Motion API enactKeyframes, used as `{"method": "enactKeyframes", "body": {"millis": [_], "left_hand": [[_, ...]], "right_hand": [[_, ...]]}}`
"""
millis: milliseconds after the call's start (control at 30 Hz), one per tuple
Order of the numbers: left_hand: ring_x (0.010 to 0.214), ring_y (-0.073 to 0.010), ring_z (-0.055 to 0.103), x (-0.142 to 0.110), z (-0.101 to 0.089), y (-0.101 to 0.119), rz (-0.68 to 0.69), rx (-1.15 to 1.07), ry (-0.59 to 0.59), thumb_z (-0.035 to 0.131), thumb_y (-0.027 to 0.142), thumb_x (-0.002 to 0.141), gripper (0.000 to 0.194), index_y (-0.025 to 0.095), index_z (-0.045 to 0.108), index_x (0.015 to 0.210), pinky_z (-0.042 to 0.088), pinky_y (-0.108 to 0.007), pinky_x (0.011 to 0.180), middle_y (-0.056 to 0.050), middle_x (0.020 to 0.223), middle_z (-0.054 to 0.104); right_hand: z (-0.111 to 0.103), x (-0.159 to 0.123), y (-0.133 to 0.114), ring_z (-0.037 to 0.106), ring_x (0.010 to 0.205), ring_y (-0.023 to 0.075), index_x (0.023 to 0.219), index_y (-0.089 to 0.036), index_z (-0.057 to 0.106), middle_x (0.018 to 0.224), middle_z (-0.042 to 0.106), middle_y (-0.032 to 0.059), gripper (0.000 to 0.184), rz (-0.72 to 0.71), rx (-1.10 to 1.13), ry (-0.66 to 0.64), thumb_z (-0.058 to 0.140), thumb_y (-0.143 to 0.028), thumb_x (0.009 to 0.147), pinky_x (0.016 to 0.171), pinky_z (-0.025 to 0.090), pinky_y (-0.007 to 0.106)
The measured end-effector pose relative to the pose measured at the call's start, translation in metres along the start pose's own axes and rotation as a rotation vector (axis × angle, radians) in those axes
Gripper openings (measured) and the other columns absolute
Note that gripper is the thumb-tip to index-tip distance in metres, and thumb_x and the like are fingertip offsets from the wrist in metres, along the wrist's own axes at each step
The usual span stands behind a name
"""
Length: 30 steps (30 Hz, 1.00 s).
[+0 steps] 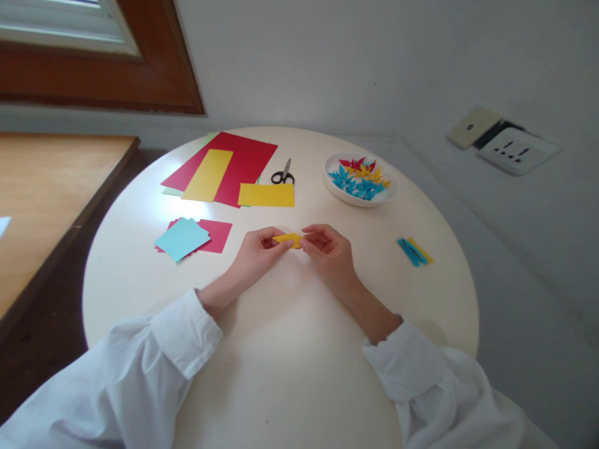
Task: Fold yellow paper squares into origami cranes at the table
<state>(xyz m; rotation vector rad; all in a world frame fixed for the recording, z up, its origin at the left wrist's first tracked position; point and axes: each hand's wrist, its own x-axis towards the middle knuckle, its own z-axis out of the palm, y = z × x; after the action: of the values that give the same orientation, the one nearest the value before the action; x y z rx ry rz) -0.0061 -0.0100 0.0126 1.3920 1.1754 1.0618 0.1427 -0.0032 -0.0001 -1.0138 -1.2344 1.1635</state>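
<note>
A small piece of folded yellow paper (289,238) is held between my two hands over the middle of the round white table (290,374). My left hand (262,249) pinches its left part between thumb and fingers. At its right end, the thumb and fingertips of my right hand (330,252) close on the paper, while the other fingers curl loosely. Some of the folds are hidden by my fingertips.
Behind my hands lie black-handled scissors (283,174), a yellow strip (266,195) and red sheets (248,156). Light blue squares (182,239) sit at left. A white dish (360,202) holds folded paper shapes (358,178); thin strips (414,251) lie at right.
</note>
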Motion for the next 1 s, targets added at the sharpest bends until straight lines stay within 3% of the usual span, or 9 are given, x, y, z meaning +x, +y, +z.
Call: {"method": "enactKeyframes", "body": {"millis": [133,267,367,600,733,1000], "left_hand": [[0.061,-0.0125,0.054,0.001,0.000,-0.002,-0.014,-0.053,0.001,0.066,0.041,0.068,0.032,0.014,0.065,0.085,0.039,-0.023,0.054,-0.004,0.071,0.064],[0.053,-0.0100,0.048,0.003,-0.001,-0.009,-0.027,-0.024,0.009,0.065,0.040,0.069,0.027,0.014,0.063,0.071,0.033,-0.022,0.048,0.000,0.060,0.058],[0.052,-0.0092,0.048,0.003,-0.001,-0.012,-0.023,-0.074,0.019,0.064,0.038,0.070,0.026,0.014,0.057,0.062,0.034,-0.022,0.049,0.001,0.058,0.056],[0.062,-0.0111,0.054,0.003,-0.001,-0.011,-0.046,-0.209,-0.055,0.062,0.035,0.073,0.021,0.014,0.059,0.074,0.039,-0.024,0.059,-0.001,0.069,0.061],[0.056,-0.0094,0.048,0.004,0.000,-0.009,0.002,-0.091,-0.066,0.057,0.036,0.077,0.023,0.014,0.055,0.072,0.035,-0.023,0.053,0.000,0.064,0.055],[0.055,-0.0093,0.039,0.001,0.000,-0.006,0.097,0.166,-0.078,0.051,0.032,0.079,0.019,0.016,0.049,0.068,0.030,-0.022,0.050,0.002,0.061,0.046]], "right_hand": [[0.000,0.000,-0.002,0.064,0.063,0.0130,0.084,-0.020,0.058,0.065,0.064,-0.0029,0.029,-0.003,0.014,0.024,0.072,-0.028,0.060,0.068,0.054,0.030],[0.001,-0.001,-0.004,0.065,0.063,0.0146,0.089,-0.021,0.055,0.065,0.066,-0.0027,0.035,0.035,-0.003,0.044,0.072,-0.029,0.060,0.067,0.053,0.030],[0.002,-0.003,-0.005,0.067,0.064,0.0155,0.091,-0.021,0.052,0.065,0.067,-0.0027,0.039,0.072,0.014,0.011,0.073,-0.030,0.059,0.068,0.053,0.030],[0.007,-0.006,-0.005,0.068,0.064,0.0164,0.096,-0.022,0.048,0.061,0.065,-0.0049,0.044,0.131,0.046,-0.101,0.072,-0.030,0.060,0.067,0.053,0.031],[0.007,-0.006,-0.003,0.066,0.064,0.0145,0.099,-0.022,0.047,0.065,0.063,-0.0044,0.044,0.110,0.024,-0.126,0.070,-0.031,0.063,0.067,0.052,0.030],[0.005,-0.003,-0.003,0.058,0.067,0.0114,0.091,-0.021,0.053,0.071,0.058,-0.0019,0.032,-0.045,-0.064,-0.030,0.068,-0.035,0.065,0.061,0.049,0.025]]}}
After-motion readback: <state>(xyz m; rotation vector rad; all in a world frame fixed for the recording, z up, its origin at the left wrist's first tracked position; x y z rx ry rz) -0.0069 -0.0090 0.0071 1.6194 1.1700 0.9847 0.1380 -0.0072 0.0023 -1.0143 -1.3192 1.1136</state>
